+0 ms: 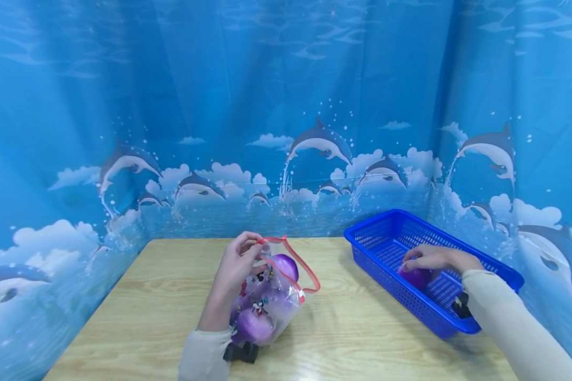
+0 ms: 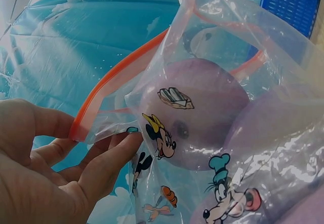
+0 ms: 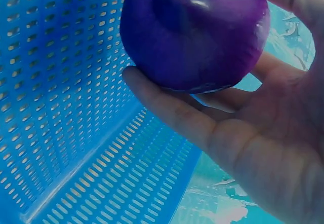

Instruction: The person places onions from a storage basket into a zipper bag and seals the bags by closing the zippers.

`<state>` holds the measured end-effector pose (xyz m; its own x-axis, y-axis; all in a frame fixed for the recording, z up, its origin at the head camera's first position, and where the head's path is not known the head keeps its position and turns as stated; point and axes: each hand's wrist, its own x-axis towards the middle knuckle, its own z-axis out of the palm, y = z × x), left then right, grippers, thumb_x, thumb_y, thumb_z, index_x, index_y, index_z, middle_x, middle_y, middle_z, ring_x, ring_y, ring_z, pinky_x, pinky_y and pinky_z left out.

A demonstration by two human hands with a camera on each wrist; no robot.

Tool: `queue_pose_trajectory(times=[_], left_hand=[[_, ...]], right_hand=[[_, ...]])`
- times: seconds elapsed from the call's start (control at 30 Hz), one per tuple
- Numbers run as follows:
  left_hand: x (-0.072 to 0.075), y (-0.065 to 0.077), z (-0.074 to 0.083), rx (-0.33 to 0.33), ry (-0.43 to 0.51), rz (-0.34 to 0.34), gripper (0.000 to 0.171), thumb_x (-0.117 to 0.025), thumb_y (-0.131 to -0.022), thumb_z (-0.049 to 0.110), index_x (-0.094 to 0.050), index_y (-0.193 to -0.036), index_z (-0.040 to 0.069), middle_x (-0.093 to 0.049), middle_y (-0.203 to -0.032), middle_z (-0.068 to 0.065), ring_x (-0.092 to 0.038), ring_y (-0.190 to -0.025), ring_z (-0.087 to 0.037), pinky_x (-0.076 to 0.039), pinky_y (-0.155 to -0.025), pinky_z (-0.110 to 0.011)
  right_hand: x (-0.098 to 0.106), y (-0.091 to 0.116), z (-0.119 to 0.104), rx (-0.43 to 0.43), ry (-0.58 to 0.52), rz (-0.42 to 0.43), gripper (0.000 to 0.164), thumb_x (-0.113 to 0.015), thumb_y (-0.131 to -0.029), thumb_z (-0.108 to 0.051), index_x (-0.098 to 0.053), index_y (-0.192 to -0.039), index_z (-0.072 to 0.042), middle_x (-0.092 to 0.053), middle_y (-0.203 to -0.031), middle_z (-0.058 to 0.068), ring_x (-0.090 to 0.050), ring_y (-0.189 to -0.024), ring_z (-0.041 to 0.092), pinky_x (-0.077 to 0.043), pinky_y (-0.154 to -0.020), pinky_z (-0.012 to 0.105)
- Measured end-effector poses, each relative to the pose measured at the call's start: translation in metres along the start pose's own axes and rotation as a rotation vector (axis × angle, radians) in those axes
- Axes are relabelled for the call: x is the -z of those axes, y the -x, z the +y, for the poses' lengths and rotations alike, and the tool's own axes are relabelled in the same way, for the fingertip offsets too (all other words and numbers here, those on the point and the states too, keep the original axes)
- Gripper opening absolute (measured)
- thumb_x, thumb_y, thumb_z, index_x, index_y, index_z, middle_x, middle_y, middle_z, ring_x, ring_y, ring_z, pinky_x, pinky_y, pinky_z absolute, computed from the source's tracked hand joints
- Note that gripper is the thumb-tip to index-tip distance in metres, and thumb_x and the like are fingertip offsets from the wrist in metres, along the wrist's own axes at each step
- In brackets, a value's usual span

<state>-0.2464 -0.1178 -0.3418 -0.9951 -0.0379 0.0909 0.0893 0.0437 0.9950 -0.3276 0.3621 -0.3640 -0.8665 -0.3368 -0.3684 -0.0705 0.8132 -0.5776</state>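
My left hand (image 1: 233, 272) pinches the rim of a clear zip bag (image 1: 286, 312) printed with cartoon characters, beside its red zip strip (image 2: 114, 74). The bag's mouth gapes toward the right. Several round purple onions (image 1: 255, 326) lie inside; one sits high up near the mouth. Over at the right, my right hand (image 1: 434, 257) reaches into a blue plastic basket (image 1: 410, 301) and holds a glossy purple onion (image 3: 197, 34), thumb on one side and fingers on the other. In the right wrist view that onion is close to the basket's slotted wall.
The basket stands at an angle on the right of a light wooden table (image 1: 148, 301). A blue curtain (image 1: 276, 79) with dolphins and clouds hangs behind the table and along both sides. Black wrist mounts (image 1: 240, 353) sit at the sleeves.
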Motion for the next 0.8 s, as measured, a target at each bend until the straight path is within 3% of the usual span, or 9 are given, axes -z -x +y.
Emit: queue_pose_trajectory(times=[0.33, 0.53, 0.8], left_hand=[[0.000, 0.000, 0.000, -0.006, -0.006, 0.001, 0.012, -0.054, -0.106, 0.009, -0.063, -0.113, 0.005, -0.068, -0.107, -0.014, -0.063, -0.089, -0.019, -0.067, -0.077, -0.034], [0.000, 0.000, 0.000, -0.006, -0.009, 0.001, 0.012, -0.053, -0.106, 0.009, -0.063, -0.113, 0.006, -0.068, -0.109, -0.014, -0.064, -0.091, -0.020, -0.067, -0.078, -0.035], [0.000, -0.001, 0.000, -0.005, -0.016, 0.003, 0.012, -0.054, -0.106, 0.010, -0.063, -0.113, 0.006, -0.068, -0.106, -0.013, -0.063, -0.090, -0.019, -0.067, -0.077, -0.035]], right_hand=[[0.008, 0.003, -0.007, 0.151, 0.049, 0.077, 0.049, -0.067, -0.096, -0.032, -0.063, -0.131, 0.003, -0.064, -0.125, 0.025, -0.068, -0.104, 0.025, -0.065, -0.081, 0.041], [0.013, 0.007, -0.015, 0.226, 0.112, 0.143, 0.044, -0.073, -0.093, -0.032, -0.069, -0.126, -0.004, -0.071, -0.116, 0.014, -0.064, -0.098, 0.016, -0.060, -0.077, 0.031], [0.018, 0.014, -0.023, 0.271, 0.100, 0.204, 0.044, -0.076, -0.092, -0.031, -0.069, -0.127, -0.007, -0.070, -0.120, 0.013, -0.063, -0.101, 0.018, -0.059, -0.078, 0.030]])
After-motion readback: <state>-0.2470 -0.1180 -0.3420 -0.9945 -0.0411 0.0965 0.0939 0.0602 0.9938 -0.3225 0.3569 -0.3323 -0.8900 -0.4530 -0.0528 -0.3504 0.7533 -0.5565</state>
